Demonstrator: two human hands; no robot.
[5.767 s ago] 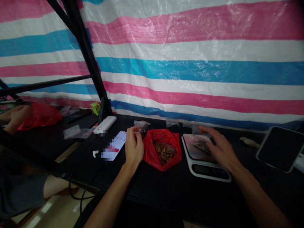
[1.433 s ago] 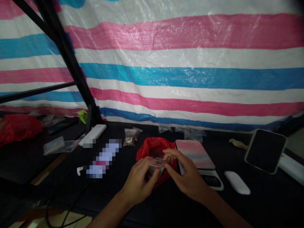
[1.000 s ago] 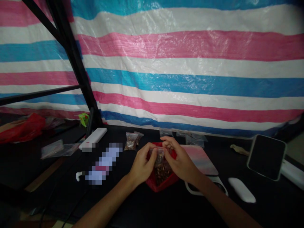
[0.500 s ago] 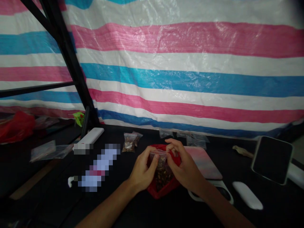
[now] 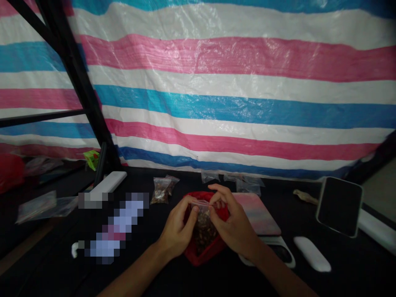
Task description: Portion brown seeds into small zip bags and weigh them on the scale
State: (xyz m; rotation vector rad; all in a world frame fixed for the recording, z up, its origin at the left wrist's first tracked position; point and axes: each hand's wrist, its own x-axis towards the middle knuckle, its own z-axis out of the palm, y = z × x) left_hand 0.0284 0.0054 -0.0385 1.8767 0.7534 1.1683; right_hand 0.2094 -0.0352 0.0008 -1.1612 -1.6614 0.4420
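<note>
A small clear zip bag (image 5: 204, 218) hangs between my hands, with brown bits showing in or behind it. My left hand (image 5: 179, 225) pinches one side of its top edge between thumb and fingers. At the other side, the thumb and fingers of my right hand (image 5: 232, 220) grip the same edge, the index finger raised. Below and around the zip bag lies an open red bag (image 5: 199, 259) of brown dried pieces. Beyond my left hand, filled zip bags (image 5: 161, 190) rest on the black table.
A scale with a pinkish plate (image 5: 256, 214) is right of the red bag. Flat clear bags (image 5: 247, 183) lie behind it. Further right are a white rounded case (image 5: 312, 253) and a dark-screened device (image 5: 339, 206). A white bar (image 5: 108, 185) lies left.
The whole view has shifted, so the table items appear further left and slightly lower. Both hands keep their grip on the zip bag's top edge, with little change in their pose.
</note>
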